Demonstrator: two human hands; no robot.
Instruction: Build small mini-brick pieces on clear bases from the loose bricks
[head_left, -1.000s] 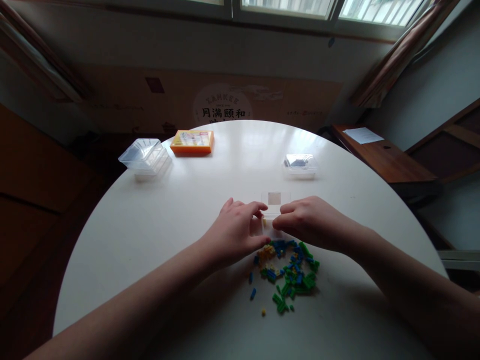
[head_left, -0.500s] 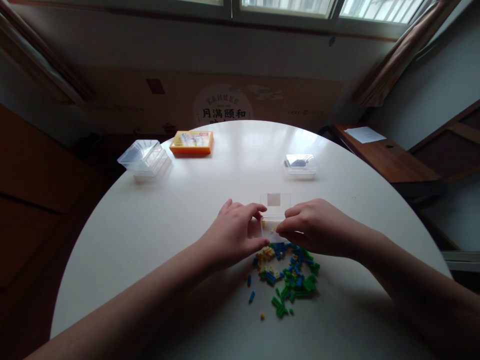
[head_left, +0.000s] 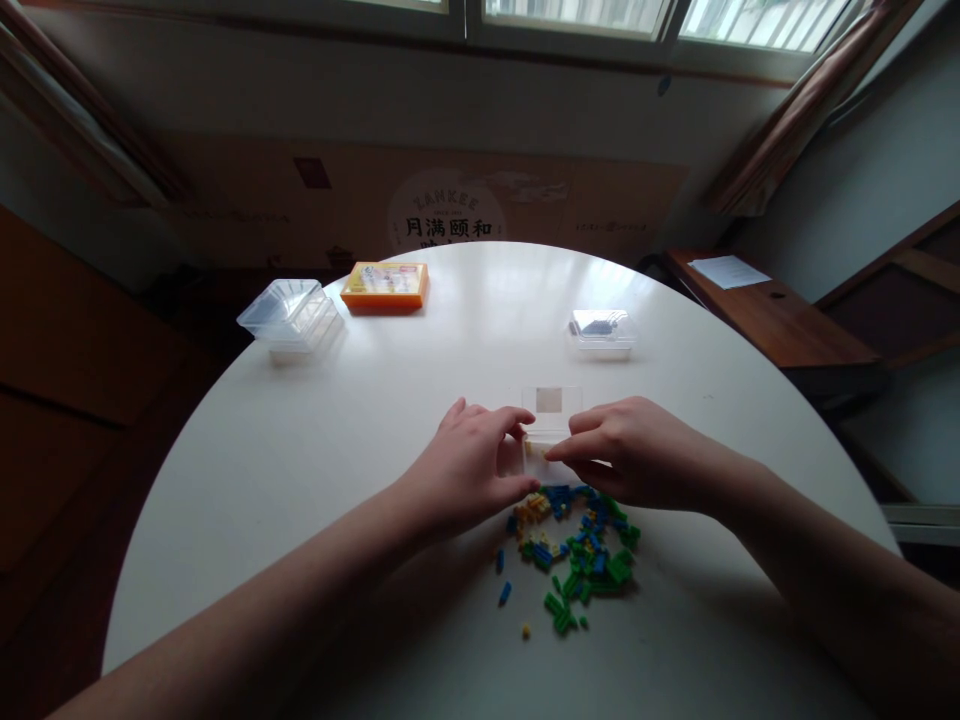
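A small clear plastic box (head_left: pixel 538 470) stands on the table with its hinged lid (head_left: pixel 550 412) tipped back. My left hand (head_left: pixel 461 460) grips the left end of this box, fingers at the rear and thumb at the front. Over the box's right side is my right hand (head_left: pixel 626 450), its index finger stretched inside, touching or close to a small yellow brick (head_left: pixel 545 455). The right thumb is apart from that fingertip. Just in front lies a loose pile of tiny building bricks, with yellow bricks (head_left: pixel 534 508), blue bricks (head_left: pixel 559 497) and green bricks (head_left: pixel 619 568).
On the round white table (head_left: pixel 300 480), an orange case (head_left: pixel 385 288) and stacked clear containers (head_left: pixel 292 318) stand at the back left. A closed clear box (head_left: pixel 602 335) sits at the back right. Beyond the table is a wooden desk (head_left: pixel 780 318) with papers (head_left: pixel 729 271).
My right index finger has straightened and reached a little further left inside the clear box, away from the thumb. My left hand stays in place on the box.
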